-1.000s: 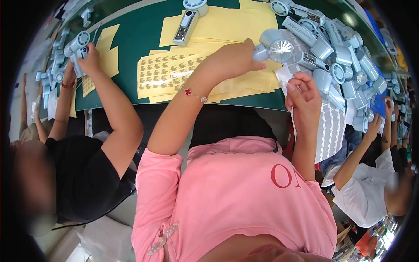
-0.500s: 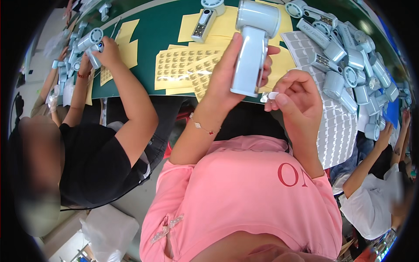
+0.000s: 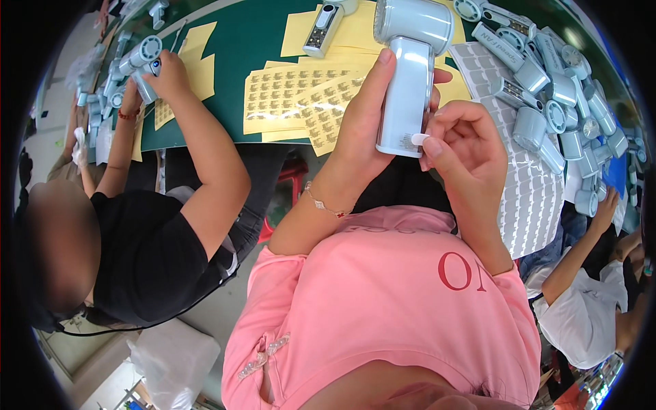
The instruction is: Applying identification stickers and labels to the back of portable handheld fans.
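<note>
A light-blue handheld fan (image 3: 403, 96) stands nearly upright in front of me, head up and the plain side of its handle facing me. My left hand (image 3: 365, 119) is wrapped round the handle, thumb along its left edge. At the handle's bottom right, my right hand (image 3: 471, 140) pinches a small clear sticker with a white tab (image 3: 419, 139) between thumb and fingertips. The sticker overlaps the handle's lower end in view; whether it touches the surface I cannot tell. The left hand's fingertips are partly hidden behind the fan.
Yellow sticker sheets (image 3: 273, 102) lie on the green table (image 3: 232, 48). Another fan (image 3: 323, 31) rests on them. To the right are a grey label sheet (image 3: 526, 212) and a pile of fans (image 3: 564, 89). A co-worker at left handles a fan (image 3: 145, 58).
The fan has shifted slightly right and down in my left hand. My right hand's pinched sticker, earlier just beside the handle, now overlaps its bottom right corner.
</note>
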`<move>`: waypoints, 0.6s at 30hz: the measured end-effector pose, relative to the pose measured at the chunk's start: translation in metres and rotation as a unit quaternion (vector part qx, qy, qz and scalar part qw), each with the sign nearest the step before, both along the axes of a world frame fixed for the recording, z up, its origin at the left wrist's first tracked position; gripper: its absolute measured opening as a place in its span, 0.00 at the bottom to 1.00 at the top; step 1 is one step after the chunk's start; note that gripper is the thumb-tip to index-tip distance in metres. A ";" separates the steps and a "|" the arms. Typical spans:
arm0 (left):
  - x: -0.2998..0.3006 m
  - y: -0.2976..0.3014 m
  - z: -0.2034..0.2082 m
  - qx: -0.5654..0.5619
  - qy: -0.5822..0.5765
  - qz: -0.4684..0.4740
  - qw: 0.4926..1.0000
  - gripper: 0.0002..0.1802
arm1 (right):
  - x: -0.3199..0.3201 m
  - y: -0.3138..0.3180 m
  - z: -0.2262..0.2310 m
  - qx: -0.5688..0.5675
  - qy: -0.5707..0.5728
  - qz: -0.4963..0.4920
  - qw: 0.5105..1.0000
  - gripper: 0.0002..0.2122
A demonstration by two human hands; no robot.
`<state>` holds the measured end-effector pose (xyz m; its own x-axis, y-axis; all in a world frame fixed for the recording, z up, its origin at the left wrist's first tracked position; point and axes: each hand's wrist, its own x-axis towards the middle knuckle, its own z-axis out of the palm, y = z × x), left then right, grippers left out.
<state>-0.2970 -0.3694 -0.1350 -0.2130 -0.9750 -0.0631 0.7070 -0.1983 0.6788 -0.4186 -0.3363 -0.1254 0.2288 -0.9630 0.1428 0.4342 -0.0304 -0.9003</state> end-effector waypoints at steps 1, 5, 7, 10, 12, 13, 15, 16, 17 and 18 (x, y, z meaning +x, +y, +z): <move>0.001 0.000 0.000 0.001 0.000 0.000 1.000 0.33 | 0.000 0.000 0.000 0.001 0.001 0.001 1.000 0.12; 0.004 0.000 -0.005 -0.009 0.021 -0.018 1.000 0.32 | 0.003 0.002 -0.001 -0.009 0.022 -0.020 1.000 0.12; 0.004 0.000 -0.006 -0.011 0.039 -0.032 0.999 0.32 | 0.002 0.001 -0.001 -0.012 0.022 -0.012 1.000 0.12; 0.003 0.001 -0.003 0.006 0.011 -0.001 1.000 0.32 | 0.003 0.002 -0.002 -0.021 0.029 -0.010 0.999 0.12; 0.005 0.000 -0.008 -0.007 0.037 -0.034 0.999 0.32 | 0.003 0.002 -0.002 -0.027 0.037 -0.016 0.999 0.12; 0.006 0.000 -0.008 -0.006 0.037 -0.033 0.999 0.32 | 0.003 0.002 -0.002 -0.032 0.042 -0.019 0.998 0.12; 0.007 0.001 -0.009 -0.009 0.034 -0.037 0.999 0.31 | 0.005 0.004 -0.002 -0.037 0.047 -0.021 0.998 0.12; 0.006 0.001 -0.009 -0.009 0.035 -0.038 0.999 0.31 | 0.005 0.004 -0.002 -0.046 0.060 -0.030 0.997 0.11; 0.005 0.002 -0.008 -0.001 0.041 -0.034 0.999 0.31 | 0.005 0.005 -0.002 -0.054 0.073 -0.039 0.995 0.11; 0.004 0.003 -0.008 0.007 0.047 -0.030 0.998 0.31 | 0.005 0.006 -0.001 -0.053 0.074 -0.040 0.995 0.11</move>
